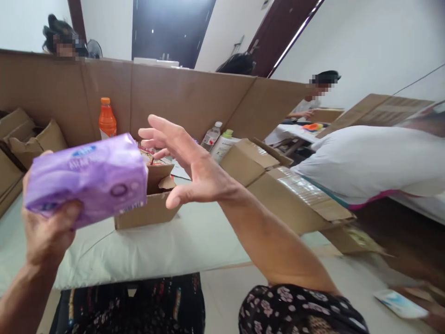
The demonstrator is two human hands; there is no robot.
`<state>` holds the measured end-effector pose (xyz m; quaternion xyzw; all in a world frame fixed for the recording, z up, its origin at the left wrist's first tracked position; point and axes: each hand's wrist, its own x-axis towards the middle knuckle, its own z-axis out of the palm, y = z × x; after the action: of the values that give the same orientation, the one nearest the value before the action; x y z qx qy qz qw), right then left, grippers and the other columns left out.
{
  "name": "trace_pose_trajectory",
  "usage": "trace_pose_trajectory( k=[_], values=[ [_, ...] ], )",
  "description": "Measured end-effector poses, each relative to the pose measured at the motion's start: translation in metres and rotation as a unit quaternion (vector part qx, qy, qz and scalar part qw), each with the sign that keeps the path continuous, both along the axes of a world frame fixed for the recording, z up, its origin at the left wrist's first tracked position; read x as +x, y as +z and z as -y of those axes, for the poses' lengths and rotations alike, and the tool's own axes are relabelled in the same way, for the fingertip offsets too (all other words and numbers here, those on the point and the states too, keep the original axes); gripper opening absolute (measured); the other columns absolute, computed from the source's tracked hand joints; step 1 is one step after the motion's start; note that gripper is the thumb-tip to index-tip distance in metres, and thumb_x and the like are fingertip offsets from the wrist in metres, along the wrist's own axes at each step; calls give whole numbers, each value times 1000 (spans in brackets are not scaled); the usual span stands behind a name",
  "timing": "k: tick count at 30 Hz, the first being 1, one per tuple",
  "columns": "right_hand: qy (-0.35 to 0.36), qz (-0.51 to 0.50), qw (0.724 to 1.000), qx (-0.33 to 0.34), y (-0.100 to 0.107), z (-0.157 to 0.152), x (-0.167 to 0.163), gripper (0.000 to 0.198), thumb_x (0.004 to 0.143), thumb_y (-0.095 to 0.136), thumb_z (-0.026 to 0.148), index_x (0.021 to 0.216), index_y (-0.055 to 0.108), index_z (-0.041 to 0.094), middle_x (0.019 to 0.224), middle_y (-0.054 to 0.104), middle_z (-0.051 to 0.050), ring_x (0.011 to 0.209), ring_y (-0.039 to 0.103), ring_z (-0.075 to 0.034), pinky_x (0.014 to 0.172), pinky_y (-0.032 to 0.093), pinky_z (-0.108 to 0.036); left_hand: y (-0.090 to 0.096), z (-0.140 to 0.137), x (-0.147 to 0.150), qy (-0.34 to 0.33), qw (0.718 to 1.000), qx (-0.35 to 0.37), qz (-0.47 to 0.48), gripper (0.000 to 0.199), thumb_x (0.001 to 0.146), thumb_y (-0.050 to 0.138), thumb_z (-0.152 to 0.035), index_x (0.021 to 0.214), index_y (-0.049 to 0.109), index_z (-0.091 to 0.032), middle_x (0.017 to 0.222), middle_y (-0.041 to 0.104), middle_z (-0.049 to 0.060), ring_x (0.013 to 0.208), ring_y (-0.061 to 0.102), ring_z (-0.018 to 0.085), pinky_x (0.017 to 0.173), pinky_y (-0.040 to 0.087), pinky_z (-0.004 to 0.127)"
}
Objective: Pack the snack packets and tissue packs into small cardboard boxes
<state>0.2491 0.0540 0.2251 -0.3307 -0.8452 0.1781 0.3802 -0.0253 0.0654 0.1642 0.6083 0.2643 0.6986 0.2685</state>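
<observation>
dk door (pixel 170 28) rear | fan (pixel 95 48) behind cardbd partition (pixel 174 93) | wht-shirted person (pixel 368 157) at R

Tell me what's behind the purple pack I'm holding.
Behind the purple pack, an orange bottle shows above it and a cardboard box past its right end. The bottle's base and part of the box are covered.

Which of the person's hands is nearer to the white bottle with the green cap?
Right. The right hand is open, just left of the white bottle in the picture; the left hand is farther left, gripping the purple pack.
</observation>
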Motion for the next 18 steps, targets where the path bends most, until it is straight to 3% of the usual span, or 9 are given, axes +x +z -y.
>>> trace_pose_trajectory(
  k=[2, 5, 7, 9, 11, 13, 15, 18],
  values=[
    [10, -16, 999, -44, -13, -3, 4, 120, 76, 76, 78, 169, 13, 36, 167, 38, -13, 150, 44, -35, 111, 50, -51, -7, -7, 13, -47, 996, -17, 73, 57, 72, 90, -52, 119, 70, -27, 103, 76, 0, 94, 74, 21, 87, 65, 34],
    [11, -54, 996, -71, -32, -2, 0, 115, 81, 74, 73, 169, 13, 32, 160, 47, -14, 142, 53, -33, 106, 56, -47, -20, -10, 34, -93, 992, -57, 63, 66, 76, 87, -57, 131, 63, -28, 112, 77, 3, 94, 75, 21, 83, 64, 32],
    [-23, -93, 993, -64, -37, 2, 0, 104, 83, 75, 66, 165, 24, 29, 148, 58, -12, 131, 61, -31, 102, 58, -44, -28, -10, 39, -128, 990, -59, 11, 82, 80, 82, -66, 147, 52, -30, 131, 72, 7, 110, 74, 23, 92, 62, 34],
    [-87, -126, 987, -47, -34, 8, 7, 92, 83, 76, 62, 159, 35, 30, 137, 65, -9, 125, 66, -30, 100, 60, -44, -34, -13, 34, -153, 985, -19, -73, 94, 88, 69, -74, 163, 31, -32, 151, 60, 10, 132, 64, 29, 109, 55, 45],
    [-150, -142, 978, -27, -29, 12, 20, 86, 82, 78, 59, 155, 40, 32, 132, 68, -6, 123, 67, -30, 99, 60, -46, -40, -18, 25, -131, 972, 33, -194, 93, 96, 60, -70, 168, 16, -33, 155, 56, 12, 144, 53, 32, 120, 43, 56],
    [-191, -136, 972, -11, -24, 12, 36, 86, 80, 81, 56, 153, 42, 33, 133, 68, -6, 124, 66, -30, 100, 60, -49, -45, -23, 18, -64, 940, 73, -328, 74, 99, 62, -55, 163, 33, -30, 141, 67, 12, 139, 58, 34, 122, 37, 65],
    [-216, -99, 971, 6, -23, 9, 48, 85, 77, 84, 51, 151, 45, 31, 137, 66, -7, 125, 66, -32, 102, 58, -52, -51, -26, 14, 8, 899, 122, -420, 41, 98, 64, -34, 138, 61, -25, 116, 77, 9, 125, 68, 33, 120, 37, 69],
    [-239, 19, 970, 27, -26, 2, 53, 77, 76, 84, 40, 146, 54, 28, 144, 63, -9, 131, 62, -34, 109, 52, -54, -61, -24, 16, 76, 877, 187, -435, 20, 92, 61, -16, 108, 71, -23, 96, 76, 5, 111, 73, 29, 117, 42, 64]
  ],
)
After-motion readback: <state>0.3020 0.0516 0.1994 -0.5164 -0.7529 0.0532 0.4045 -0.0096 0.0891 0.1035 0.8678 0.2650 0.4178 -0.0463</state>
